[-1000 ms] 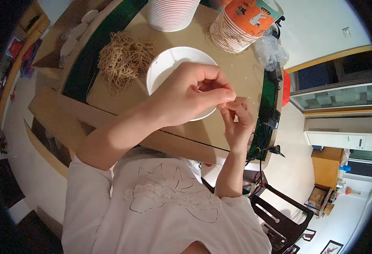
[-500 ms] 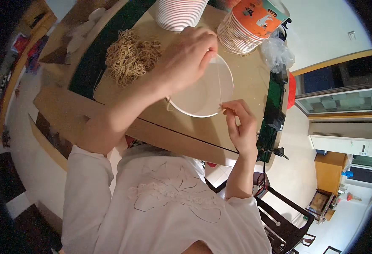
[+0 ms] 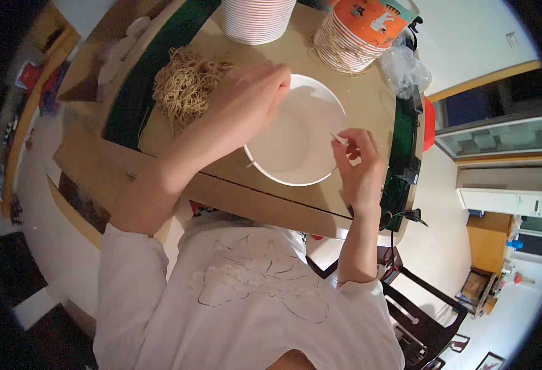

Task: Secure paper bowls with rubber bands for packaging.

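Note:
A white paper bucket faces me with its round mouth, its inside bare and pale. My left hand is closed at the bucket's upper left rim; what its fingers pinch is hidden. At the right rim my right hand pinches a thin tan string, whose short end sticks out past the fingertips. Another bit of string pokes out at the lower left rim. Left of the bucket, partly behind my left forearm, lies a tangled heap of tan strings.
At the far side stand a white stack of nested buckets and an orange-printed bucket stack with strings hanging around it. A clear plastic bag lies beside the latter. Black cables and a plug hang at the table's right edge.
The string stretched between my hands across the bucket's mouth no longer shows there. My left hand has dropped lower and leftward; my right hand has moved slightly up and right.

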